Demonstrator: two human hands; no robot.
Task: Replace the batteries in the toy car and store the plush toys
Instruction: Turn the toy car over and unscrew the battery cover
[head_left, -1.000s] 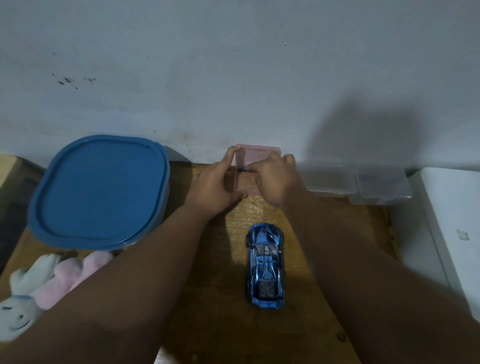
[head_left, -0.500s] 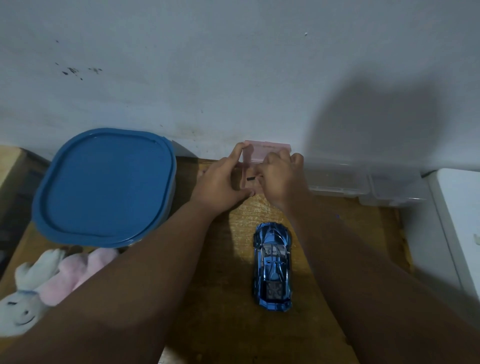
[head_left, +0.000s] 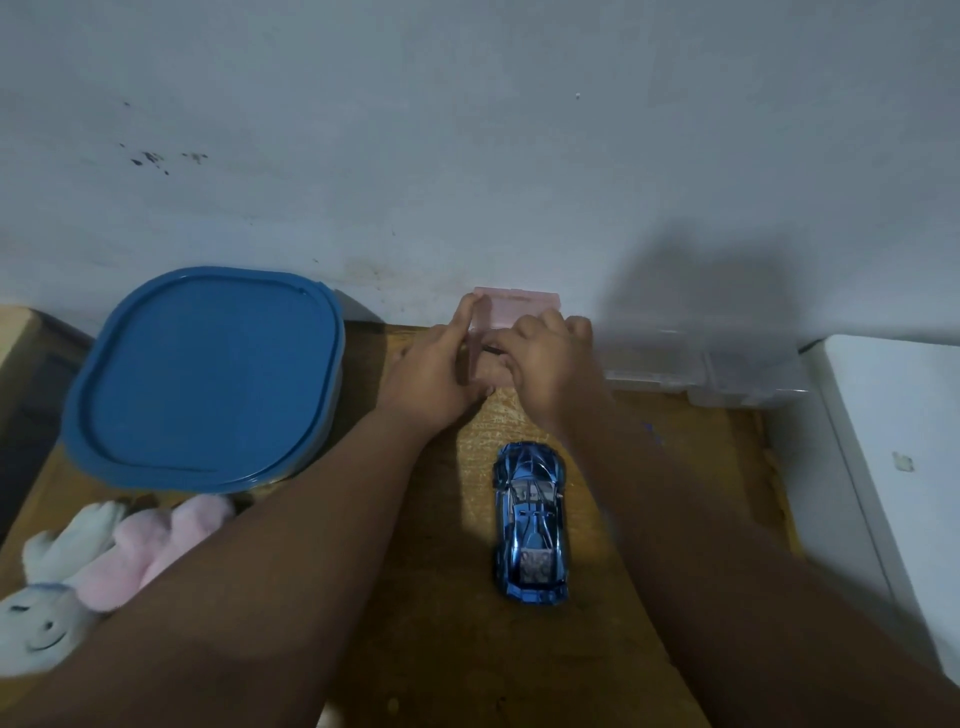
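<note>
Working at the pink box (head_left: 506, 306) just beyond the toy car (head_left: 530, 519), both hands at its open front
The car sits upright on the worktop (head_left: 441, 649) between the forearms. The light box might tip or slide as the right hand (head_left: 550, 358) digs in, spilling whatever it holds, and a forearm could nudge the car. The left hand (head_left: 431, 374) grips the box's left side, one finger up along the raised lid. The right hand's fingers curl inside, and I cannot tell if they pinch anything
</note>
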